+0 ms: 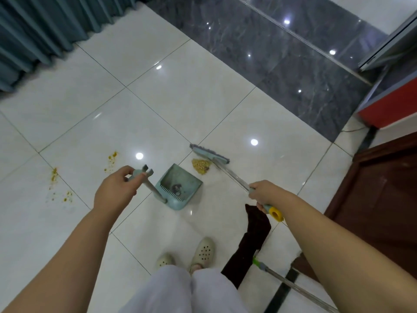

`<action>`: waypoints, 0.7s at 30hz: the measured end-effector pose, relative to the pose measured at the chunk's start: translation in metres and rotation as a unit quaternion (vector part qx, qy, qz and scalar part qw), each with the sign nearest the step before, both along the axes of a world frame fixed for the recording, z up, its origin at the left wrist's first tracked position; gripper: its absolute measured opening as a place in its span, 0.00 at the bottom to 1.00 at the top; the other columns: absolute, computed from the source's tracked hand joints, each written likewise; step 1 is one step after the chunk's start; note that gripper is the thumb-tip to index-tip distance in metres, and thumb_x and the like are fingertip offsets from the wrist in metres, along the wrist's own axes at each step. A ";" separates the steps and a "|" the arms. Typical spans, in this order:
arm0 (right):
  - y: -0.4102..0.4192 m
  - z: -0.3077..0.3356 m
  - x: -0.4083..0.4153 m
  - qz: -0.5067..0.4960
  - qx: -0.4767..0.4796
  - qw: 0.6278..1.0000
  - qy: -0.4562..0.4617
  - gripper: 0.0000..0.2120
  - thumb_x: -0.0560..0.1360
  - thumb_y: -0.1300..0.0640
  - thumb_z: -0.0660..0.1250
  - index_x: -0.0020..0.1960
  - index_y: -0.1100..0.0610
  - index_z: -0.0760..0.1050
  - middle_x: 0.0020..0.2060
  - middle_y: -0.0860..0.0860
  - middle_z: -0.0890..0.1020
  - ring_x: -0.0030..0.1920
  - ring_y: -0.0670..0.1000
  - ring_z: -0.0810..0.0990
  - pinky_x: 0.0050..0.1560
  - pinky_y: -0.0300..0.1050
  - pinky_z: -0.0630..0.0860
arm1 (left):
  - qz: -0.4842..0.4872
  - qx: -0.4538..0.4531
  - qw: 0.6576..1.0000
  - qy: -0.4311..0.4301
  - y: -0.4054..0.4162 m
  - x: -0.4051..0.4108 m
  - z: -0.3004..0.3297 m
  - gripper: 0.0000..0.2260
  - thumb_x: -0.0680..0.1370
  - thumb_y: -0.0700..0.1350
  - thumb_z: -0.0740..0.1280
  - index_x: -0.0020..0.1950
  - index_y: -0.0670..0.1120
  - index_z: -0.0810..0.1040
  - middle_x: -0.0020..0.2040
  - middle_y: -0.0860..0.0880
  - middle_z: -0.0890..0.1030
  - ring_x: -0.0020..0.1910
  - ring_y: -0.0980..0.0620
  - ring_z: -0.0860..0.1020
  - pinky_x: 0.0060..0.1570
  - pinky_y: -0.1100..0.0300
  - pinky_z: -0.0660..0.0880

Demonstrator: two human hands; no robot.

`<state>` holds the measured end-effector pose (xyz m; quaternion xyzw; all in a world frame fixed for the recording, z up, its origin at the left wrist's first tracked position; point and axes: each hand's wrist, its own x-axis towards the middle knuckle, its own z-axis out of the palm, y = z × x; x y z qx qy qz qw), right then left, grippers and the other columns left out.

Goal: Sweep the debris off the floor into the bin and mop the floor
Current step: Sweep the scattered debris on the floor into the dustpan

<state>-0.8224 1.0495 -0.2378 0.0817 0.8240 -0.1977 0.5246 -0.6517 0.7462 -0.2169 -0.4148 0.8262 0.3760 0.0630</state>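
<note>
The left hand [118, 187] is gripping the dustpan [178, 186] handle; the right hand [262, 193] is grasping the broom [209, 155], debris [201, 166] lying between pan and bristles.

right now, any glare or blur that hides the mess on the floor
Head view: ceiling lights glare as bright spots on the glossy white tiles, none over the debris pile; wide-angle lens bends the edges; the yellow crumbs look soft.

At frame centre, the left hand [117, 188] grips the upright handle of a pale blue plastic dustpan [178, 186]; the right hand [262, 195] holds a metal-shafted blue broom [209, 154], its head just beyond a yellowish debris pile [201, 166] on the glossy white tiled floor [180, 98].
</note>
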 end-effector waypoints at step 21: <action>-0.019 0.006 0.077 -0.002 -0.027 0.993 -0.118 0.17 0.80 0.60 0.57 0.68 0.57 0.68 0.31 0.56 0.74 0.26 0.50 0.71 0.25 0.40 0.70 | -0.035 0.081 0.996 -0.002 -0.028 -0.007 -0.014 0.21 0.63 0.69 0.60 0.43 0.55 0.75 0.33 0.48 0.80 0.28 0.50 0.74 0.30 0.59 0.72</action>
